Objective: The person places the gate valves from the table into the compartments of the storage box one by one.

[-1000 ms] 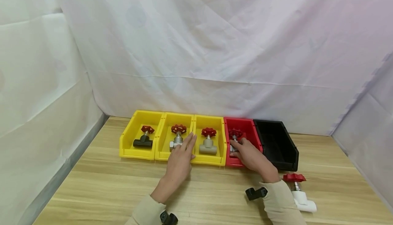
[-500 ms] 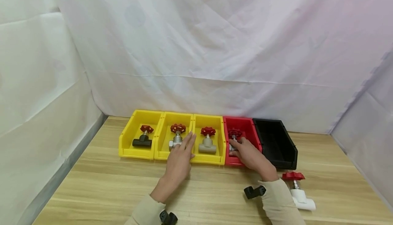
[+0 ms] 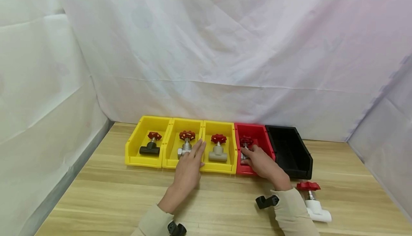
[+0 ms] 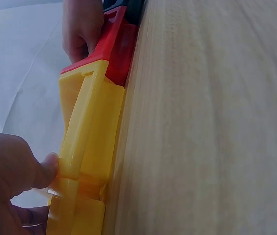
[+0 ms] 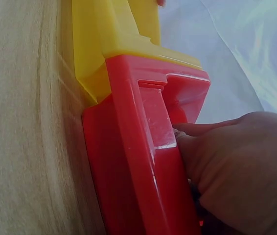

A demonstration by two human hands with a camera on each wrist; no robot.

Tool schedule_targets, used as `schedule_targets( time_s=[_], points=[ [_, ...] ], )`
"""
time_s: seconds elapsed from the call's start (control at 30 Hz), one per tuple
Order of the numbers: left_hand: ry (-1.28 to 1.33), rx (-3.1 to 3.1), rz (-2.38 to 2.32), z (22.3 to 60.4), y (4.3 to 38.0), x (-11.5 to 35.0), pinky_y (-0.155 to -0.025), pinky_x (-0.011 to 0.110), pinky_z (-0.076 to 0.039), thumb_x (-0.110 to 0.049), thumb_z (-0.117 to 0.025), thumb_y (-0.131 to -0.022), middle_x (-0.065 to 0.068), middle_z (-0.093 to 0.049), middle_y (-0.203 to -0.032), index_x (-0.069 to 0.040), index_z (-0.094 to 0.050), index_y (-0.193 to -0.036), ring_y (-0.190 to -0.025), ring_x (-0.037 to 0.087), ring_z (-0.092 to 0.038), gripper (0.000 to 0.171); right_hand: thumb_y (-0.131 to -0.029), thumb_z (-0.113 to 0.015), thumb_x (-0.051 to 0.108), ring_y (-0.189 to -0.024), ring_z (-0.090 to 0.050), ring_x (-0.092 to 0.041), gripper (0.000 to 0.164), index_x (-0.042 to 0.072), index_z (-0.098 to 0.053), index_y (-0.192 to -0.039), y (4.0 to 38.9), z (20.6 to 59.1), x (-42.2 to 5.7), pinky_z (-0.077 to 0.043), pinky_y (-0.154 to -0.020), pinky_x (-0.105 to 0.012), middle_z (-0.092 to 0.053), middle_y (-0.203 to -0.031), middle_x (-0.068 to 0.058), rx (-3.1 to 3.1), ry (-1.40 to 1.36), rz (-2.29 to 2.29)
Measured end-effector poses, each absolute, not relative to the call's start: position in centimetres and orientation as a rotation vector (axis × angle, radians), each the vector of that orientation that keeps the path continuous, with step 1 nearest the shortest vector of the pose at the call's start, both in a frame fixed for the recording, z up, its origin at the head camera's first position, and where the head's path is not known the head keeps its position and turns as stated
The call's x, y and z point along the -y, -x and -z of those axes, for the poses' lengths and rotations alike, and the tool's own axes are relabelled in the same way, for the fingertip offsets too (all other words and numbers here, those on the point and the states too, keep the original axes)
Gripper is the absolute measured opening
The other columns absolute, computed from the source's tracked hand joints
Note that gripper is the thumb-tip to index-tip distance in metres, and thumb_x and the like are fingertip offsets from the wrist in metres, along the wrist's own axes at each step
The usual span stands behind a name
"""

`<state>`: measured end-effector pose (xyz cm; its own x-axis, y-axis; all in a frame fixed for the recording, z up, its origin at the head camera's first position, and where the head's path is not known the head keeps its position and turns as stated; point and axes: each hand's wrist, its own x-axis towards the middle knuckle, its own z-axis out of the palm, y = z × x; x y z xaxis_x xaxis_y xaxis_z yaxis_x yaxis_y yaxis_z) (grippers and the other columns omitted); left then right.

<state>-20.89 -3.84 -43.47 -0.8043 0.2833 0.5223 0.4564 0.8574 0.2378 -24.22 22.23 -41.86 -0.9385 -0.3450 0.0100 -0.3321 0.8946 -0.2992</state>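
In the red bin point(image 3: 244, 170), my right hand point(image 3: 261, 161) reaches in over the front lip and holds a metal gate valve point(image 3: 245, 145) with a dark red handwheel; the fingers cover much of its body. My left hand point(image 3: 188, 166) lies across the divider between two yellow bins, its fingers stretched forward and its thumb point(image 4: 49, 166) at the front rim. Beside those fingers are a silver metal valve point(image 3: 185, 150) in the middle yellow bin and a beige plastic valve point(image 3: 218, 153) in the right yellow bin point(image 3: 230, 170). Both have red handwheels.
The leftmost yellow bin point(image 3: 141, 161) contains a black valve point(image 3: 150, 148). A black bin point(image 3: 291, 152) ends the row at the right. In front of it, a white valve point(image 3: 317, 209) with a red handwheel lies on the wooden table point(image 3: 225, 207). White cloth point(image 3: 206, 50) hangs behind.
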Motion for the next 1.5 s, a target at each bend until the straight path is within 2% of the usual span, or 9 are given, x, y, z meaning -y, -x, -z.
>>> schedule_targets(
  time_s=[0.3,0.7,1.03,1.23,1.5],
  points=[
    [0.544,2.562,0.498,43.4,20.8,3.7,-0.056,0.024,-0.039,-0.012,-0.069,-0.077,0.006,-0.033,-0.14,-0.012,-0.032,-0.138,-0.067,0.018,-0.048,0.071,-0.079,-0.066,0.028,-0.084,-0.043,-0.02,0.053,0.017,-0.05,-0.128,24.1,41.6,-22.2,-0.045,-0.069,-0.03,-0.048,-0.094,-0.005,-2.986,0.496,0.494],
    [0.537,2.558,0.488,43.4,20.8,3.7,-0.056,0.025,-0.04,-0.012,-0.068,-0.077,0.006,-0.033,-0.14,-0.011,-0.035,-0.137,-0.068,0.019,-0.049,0.068,-0.079,-0.065,0.029,-0.086,-0.045,-0.022,0.051,0.02,-0.051,-0.128,24.0,41.2,-22.3,-0.047,-0.072,-0.037,-0.049,-0.096,-0.007,-2.997,0.499,0.439],
    [0.541,2.56,0.485,43.3,20.9,3.7,-0.055,0.025,-0.039,-0.011,-0.069,-0.077,0.005,-0.033,-0.14,-0.01,-0.036,-0.137,-0.066,0.019,-0.047,0.068,-0.077,-0.068,0.027,-0.084,-0.045,-0.02,0.051,0.021,-0.054,-0.125,24.0,41.1,-22.3,-0.047,-0.069,-0.033,-0.05,-0.093,-0.004,-3.002,0.454,0.479],
    [0.54,2.565,0.475,43.4,20.9,3.7,-0.056,0.026,-0.04,-0.012,-0.069,-0.077,0.005,-0.033,-0.14,-0.011,-0.035,-0.137,-0.067,0.019,-0.048,0.068,-0.078,-0.067,0.029,-0.084,-0.044,-0.021,0.045,0.023,-0.057,-0.121,23.7,41.2,-22.1,-0.046,-0.069,-0.033,-0.049,-0.09,-0.003,-3.034,0.443,0.452],
    [0.533,2.55,0.477,43.4,20.9,3.8,-0.056,0.024,-0.04,-0.012,-0.071,-0.075,0.005,-0.034,-0.139,-0.01,-0.037,-0.136,-0.067,0.018,-0.048,0.07,-0.079,-0.065,0.031,-0.088,-0.046,-0.024,0.038,0.023,-0.061,-0.116,23.1,40.7,-21.6,-0.048,-0.072,-0.038,-0.053,-0.096,-0.007,-3.084,0.478,0.345]
  ],
)
